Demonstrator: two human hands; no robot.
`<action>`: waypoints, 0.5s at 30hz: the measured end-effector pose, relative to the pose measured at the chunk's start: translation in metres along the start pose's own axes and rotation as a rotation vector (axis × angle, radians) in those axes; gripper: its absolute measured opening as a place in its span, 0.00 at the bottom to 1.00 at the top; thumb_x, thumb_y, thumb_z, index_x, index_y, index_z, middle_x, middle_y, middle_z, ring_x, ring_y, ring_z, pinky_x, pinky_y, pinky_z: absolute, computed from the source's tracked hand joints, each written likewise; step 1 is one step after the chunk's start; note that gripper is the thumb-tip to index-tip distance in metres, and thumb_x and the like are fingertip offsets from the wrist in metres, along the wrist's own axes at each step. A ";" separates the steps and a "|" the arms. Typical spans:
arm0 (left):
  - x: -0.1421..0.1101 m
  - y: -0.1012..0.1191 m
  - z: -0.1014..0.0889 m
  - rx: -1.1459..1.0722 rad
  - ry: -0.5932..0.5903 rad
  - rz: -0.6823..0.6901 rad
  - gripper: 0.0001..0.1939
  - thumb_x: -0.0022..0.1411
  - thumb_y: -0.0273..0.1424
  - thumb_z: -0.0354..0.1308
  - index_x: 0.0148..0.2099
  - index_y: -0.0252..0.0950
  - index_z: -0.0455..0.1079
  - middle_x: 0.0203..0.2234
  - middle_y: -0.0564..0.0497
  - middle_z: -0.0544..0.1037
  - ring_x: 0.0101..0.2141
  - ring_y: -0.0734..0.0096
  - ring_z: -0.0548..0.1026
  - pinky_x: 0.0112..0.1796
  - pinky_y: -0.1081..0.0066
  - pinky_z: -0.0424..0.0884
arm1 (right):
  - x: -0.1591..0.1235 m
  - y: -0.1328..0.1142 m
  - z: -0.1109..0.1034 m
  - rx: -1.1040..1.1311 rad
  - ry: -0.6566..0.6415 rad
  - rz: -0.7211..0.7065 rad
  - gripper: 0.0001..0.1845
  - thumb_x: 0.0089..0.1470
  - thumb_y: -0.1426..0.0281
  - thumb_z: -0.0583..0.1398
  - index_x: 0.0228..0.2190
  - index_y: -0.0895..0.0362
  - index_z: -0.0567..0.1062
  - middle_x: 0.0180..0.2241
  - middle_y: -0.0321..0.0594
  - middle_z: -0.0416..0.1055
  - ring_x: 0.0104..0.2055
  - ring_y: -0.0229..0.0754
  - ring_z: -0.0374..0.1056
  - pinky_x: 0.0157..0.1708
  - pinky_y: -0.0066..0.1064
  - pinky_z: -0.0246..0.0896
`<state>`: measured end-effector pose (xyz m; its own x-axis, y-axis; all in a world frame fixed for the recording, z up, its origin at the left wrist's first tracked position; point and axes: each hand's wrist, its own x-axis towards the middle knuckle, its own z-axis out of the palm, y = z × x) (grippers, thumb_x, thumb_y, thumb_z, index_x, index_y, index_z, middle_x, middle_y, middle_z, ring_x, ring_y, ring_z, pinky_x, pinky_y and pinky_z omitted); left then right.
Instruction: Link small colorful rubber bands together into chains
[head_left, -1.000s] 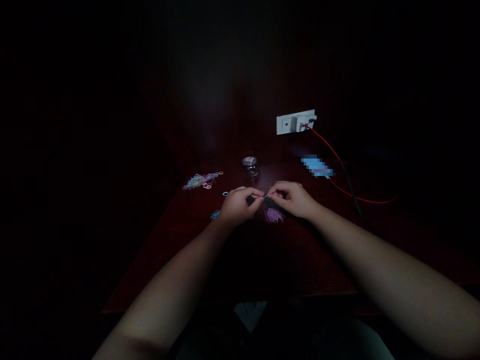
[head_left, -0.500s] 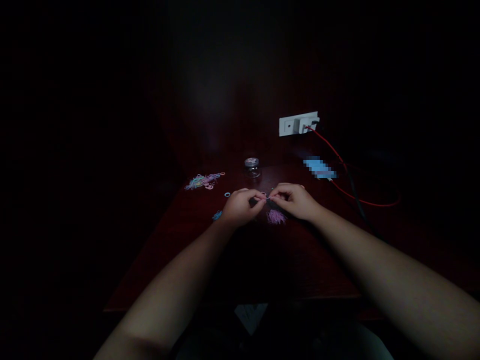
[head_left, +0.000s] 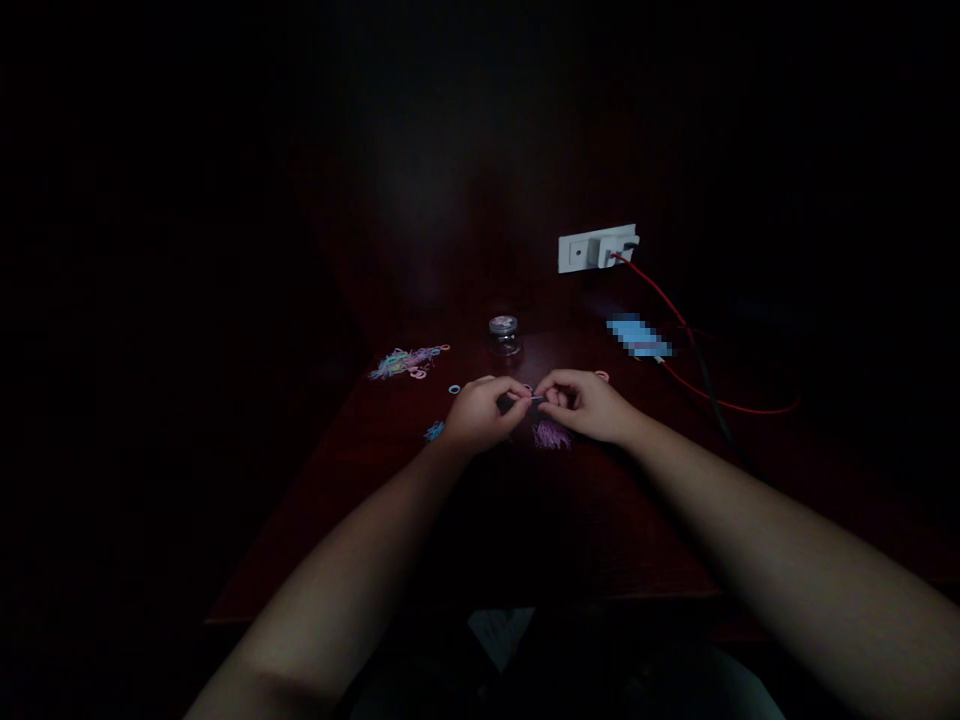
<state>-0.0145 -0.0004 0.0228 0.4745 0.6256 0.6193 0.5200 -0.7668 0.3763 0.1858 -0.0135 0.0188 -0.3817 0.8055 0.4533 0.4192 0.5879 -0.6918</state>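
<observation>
My left hand (head_left: 487, 412) is closed, thumb and forefinger pinching a thin pale rubber band (head_left: 536, 398). The band's other end runs to the curled fingers of my right hand (head_left: 586, 402), whose thumb and forefinger are a little parted around it. Just under my right fingertips lies a pile of purple rubber bands (head_left: 552, 434). A small blue bunch of bands (head_left: 434, 431) sits beside my left wrist. Behind my fingertips a pinkish ring (head_left: 527, 387) partly shows. A single light-blue ring (head_left: 454, 389) lies to the left of my left hand.
On the dark red table (head_left: 337, 470), a mixed heap of coloured bands (head_left: 405, 363) lies back left. A lidded clear jar (head_left: 505, 336) stands behind my hands. A blurred blue device (head_left: 639, 336) is at right, its red cable (head_left: 652, 280) running to a wall socket (head_left: 577, 253). An orange ring (head_left: 602, 376) lies behind my right hand.
My right thumb and forefinger have spread slightly apart from their tight pinch, showing more of the band. My left hand has stayed in place.
</observation>
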 end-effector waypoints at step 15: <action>-0.001 0.003 0.000 -0.067 -0.009 -0.038 0.06 0.59 0.31 0.58 0.37 0.37 0.74 0.33 0.51 0.80 0.35 0.70 0.76 0.38 0.71 0.71 | 0.000 -0.001 0.000 -0.017 0.017 -0.018 0.11 0.52 0.65 0.58 0.28 0.60 0.74 0.20 0.34 0.64 0.23 0.33 0.57 0.23 0.26 0.52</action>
<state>-0.0135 -0.0030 0.0238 0.4621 0.6554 0.5974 0.4894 -0.7502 0.4445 0.1853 -0.0141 0.0191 -0.3753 0.7959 0.4750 0.4262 0.6033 -0.6741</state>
